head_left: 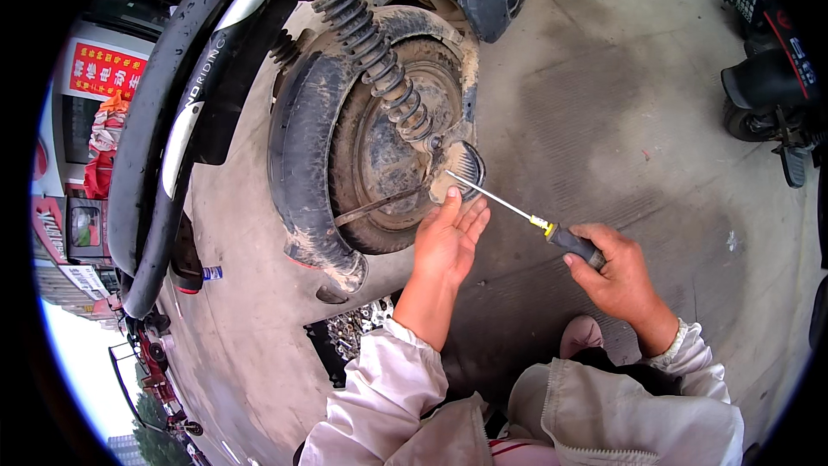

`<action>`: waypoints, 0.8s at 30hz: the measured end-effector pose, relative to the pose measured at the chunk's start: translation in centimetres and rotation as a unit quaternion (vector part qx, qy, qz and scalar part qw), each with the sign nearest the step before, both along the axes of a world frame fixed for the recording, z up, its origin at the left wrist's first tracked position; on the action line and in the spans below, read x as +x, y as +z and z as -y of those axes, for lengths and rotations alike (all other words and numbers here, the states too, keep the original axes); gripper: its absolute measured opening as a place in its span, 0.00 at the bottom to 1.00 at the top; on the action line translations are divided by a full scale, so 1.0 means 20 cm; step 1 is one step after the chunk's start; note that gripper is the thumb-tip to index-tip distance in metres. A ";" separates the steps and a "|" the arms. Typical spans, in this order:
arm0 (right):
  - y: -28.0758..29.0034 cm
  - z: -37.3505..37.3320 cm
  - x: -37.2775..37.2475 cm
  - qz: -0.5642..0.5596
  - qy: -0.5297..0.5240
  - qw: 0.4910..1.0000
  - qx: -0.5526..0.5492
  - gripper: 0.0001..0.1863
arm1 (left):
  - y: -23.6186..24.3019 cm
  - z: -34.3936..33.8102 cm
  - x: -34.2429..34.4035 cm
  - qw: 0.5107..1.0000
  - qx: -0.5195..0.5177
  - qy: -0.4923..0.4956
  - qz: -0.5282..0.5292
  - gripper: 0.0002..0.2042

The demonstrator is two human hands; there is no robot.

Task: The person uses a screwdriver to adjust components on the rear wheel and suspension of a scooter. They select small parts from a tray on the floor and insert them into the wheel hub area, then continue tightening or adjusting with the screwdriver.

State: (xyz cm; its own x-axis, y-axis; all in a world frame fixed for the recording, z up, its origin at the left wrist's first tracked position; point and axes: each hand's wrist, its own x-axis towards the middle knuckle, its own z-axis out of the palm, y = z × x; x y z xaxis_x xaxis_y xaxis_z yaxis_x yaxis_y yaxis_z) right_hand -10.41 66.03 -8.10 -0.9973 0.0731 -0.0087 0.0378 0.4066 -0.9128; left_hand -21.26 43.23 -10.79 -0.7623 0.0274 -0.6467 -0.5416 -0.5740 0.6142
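Note:
My right hand (617,272) is closed round the dark grip of a screwdriver (576,244) with a yellow collar. Its thin metal shaft points up and left, and the tip meets a mud-caked, ribbed cover (459,168) at the hub of a scooter's wheel (392,155). Just below that cover is my left hand (447,242), palm turned up and fingers stretched out, the thumb tip at the cover's lower edge. Whether those fingers bear any of its weight I cannot tell. A coil-spring shock absorber (379,65) slants down to the hub, beside a dirty black mudguard (302,147).
Metal small parts lie in a dark tray (332,354) left of my left forearm. A black scooter rail (172,112) arches along the left. Another scooter (772,86) stands at the far right on the concrete floor (604,78). My shoe (582,335) shows between my arms.

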 end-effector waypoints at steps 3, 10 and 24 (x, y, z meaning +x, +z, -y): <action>0.01 0.01 -0.01 -0.023 0.008 0.999 0.035 0.16 | 0.02 -0.02 0.01 0.999 0.006 -0.020 0.029 0.17; 0.08 0.02 -0.02 -0.038 0.017 0.996 0.081 0.16 | 0.03 0.01 0.06 0.999 -0.005 -0.040 0.017 0.21; 0.09 0.02 -0.01 -0.054 -0.026 0.996 0.073 0.16 | -0.01 0.18 0.12 0.999 -0.054 0.004 0.001 0.20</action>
